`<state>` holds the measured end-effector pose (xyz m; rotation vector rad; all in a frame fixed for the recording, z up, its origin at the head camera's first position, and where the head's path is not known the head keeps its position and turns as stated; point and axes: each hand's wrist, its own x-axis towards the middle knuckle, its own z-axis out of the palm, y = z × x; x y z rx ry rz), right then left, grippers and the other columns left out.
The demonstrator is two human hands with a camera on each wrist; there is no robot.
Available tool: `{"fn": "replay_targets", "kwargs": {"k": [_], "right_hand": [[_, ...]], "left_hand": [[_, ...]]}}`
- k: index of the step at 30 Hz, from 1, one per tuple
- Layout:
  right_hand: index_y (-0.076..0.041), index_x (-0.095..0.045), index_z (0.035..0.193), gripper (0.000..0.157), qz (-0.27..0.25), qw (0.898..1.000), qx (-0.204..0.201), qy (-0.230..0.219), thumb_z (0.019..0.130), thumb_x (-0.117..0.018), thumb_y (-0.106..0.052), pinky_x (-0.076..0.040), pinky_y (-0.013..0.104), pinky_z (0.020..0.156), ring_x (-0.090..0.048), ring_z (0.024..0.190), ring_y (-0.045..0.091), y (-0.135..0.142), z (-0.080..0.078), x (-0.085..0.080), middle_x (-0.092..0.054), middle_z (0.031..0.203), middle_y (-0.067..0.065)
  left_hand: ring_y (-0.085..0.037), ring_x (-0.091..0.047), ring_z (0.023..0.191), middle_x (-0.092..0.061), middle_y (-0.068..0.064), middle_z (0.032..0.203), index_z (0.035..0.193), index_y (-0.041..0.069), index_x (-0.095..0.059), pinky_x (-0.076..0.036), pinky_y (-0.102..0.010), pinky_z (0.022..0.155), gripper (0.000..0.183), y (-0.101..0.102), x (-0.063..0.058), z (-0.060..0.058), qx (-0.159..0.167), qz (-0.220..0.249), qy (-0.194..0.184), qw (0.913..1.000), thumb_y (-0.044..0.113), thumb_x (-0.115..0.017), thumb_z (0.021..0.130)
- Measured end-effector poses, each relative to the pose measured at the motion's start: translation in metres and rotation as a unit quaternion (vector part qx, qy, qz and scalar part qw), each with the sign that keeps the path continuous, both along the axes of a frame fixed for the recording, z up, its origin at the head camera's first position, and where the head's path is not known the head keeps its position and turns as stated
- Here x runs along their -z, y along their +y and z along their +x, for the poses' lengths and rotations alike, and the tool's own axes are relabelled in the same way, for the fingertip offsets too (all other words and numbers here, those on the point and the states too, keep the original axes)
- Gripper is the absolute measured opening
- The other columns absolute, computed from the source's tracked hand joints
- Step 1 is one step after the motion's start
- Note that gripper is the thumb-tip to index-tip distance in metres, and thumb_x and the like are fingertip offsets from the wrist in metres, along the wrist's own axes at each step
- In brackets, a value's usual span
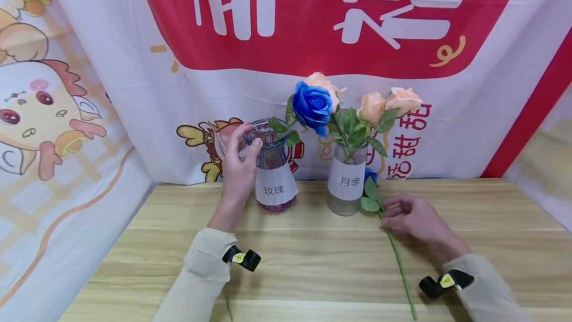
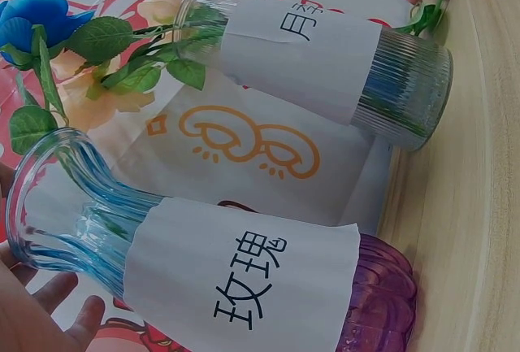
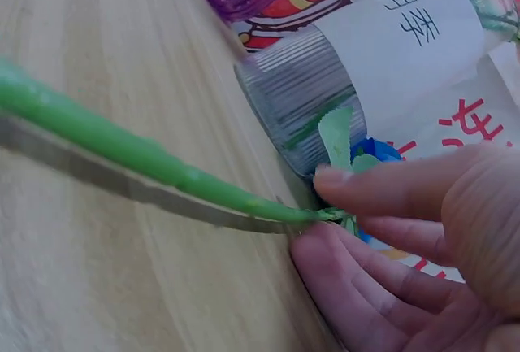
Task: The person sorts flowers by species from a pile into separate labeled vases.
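Observation:
In the head view my left hand (image 1: 240, 165) holds the flared rim of a glass vase (image 1: 263, 160), blue-tinted above and purple at the base, with a white paper label. Blue rose (image 1: 313, 105) blooms lean from between this vase and a clear ribbed vase (image 1: 345, 206), which bears another label and peach roses (image 1: 373, 108). To the right, my right hand (image 1: 413, 220) is at the stem of a second blue rose (image 1: 371, 175) lying on the table. In the right wrist view its stem (image 3: 187, 177) runs between the parted fingertips; the bloom is mostly hidden behind them.
The wooden table (image 1: 321, 262) meets a printed cloth backdrop (image 1: 250, 81) just behind both vases. Another thin green stem (image 1: 228, 306) shows at the front edge, beside the left sleeve (image 1: 196, 272).

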<state>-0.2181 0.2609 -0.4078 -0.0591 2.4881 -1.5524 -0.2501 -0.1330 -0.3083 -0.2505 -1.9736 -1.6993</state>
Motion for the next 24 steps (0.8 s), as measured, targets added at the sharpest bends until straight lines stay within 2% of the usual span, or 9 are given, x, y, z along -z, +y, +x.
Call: {"fn": "replay_targets", "kwargs": {"k": [6,10,14,19,24], "right_hand": [[0.006,-0.058,0.139,0.061,0.041,0.999,0.026,0.009,0.087,-0.087,-0.009,-0.067,0.036,0.073,-0.075,0.086,0.02,-0.01,0.001,-0.002,-0.076,0.112,0.019],[0.003,-0.06,0.136,0.061,0.091,0.995,0.048,0.014,0.084,-0.089,-0.01,-0.065,0.035,0.068,-0.07,0.079,0.019,-0.019,0.004,-0.005,-0.074,0.104,0.014],[0.002,-0.061,0.134,0.055,0.119,0.99,0.073,0.017,0.085,-0.086,-0.007,-0.063,0.034,0.063,-0.068,0.075,0.02,-0.026,0.006,-0.006,-0.073,0.099,0.014],[-0.001,-0.061,0.136,0.055,0.113,0.989,0.099,-0.008,0.087,-0.084,-0.009,-0.061,0.033,0.066,-0.07,0.078,0.02,-0.028,0.005,-0.007,-0.076,0.106,0.017],[-0.001,-0.06,0.141,0.06,0.065,0.991,0.114,-0.026,0.087,-0.084,-0.014,-0.063,0.032,0.074,-0.074,0.087,0.018,-0.023,0.003,-0.007,-0.079,0.118,0.018]], "left_hand": [[-0.024,-0.046,0.143,-0.044,0.006,0.166,0.152,0.017,-0.054,-0.047,-0.051,0.115,0.048,-0.001,0.0,-0.001,0.002,0.0,-0.001,1.0,0.028,-0.062,0.106],[-0.024,-0.046,0.143,-0.044,0.007,0.165,0.152,0.017,-0.054,-0.047,-0.051,0.115,0.048,0.0,0.0,0.0,0.002,0.001,-0.003,1.0,0.027,-0.062,0.106],[-0.024,-0.046,0.143,-0.045,0.007,0.165,0.152,0.017,-0.054,-0.047,-0.051,0.116,0.048,-0.001,0.0,-0.001,0.003,0.002,-0.005,1.0,0.027,-0.062,0.106],[-0.024,-0.046,0.143,-0.045,0.007,0.165,0.152,0.017,-0.054,-0.047,-0.052,0.116,0.048,-0.001,0.0,-0.002,0.002,0.003,-0.004,1.0,0.028,-0.062,0.106],[-0.024,-0.046,0.143,-0.045,0.008,0.165,0.152,0.017,-0.054,-0.047,-0.052,0.116,0.048,0.0,0.0,-0.001,0.002,0.001,-0.003,1.0,0.028,-0.063,0.106]]}}
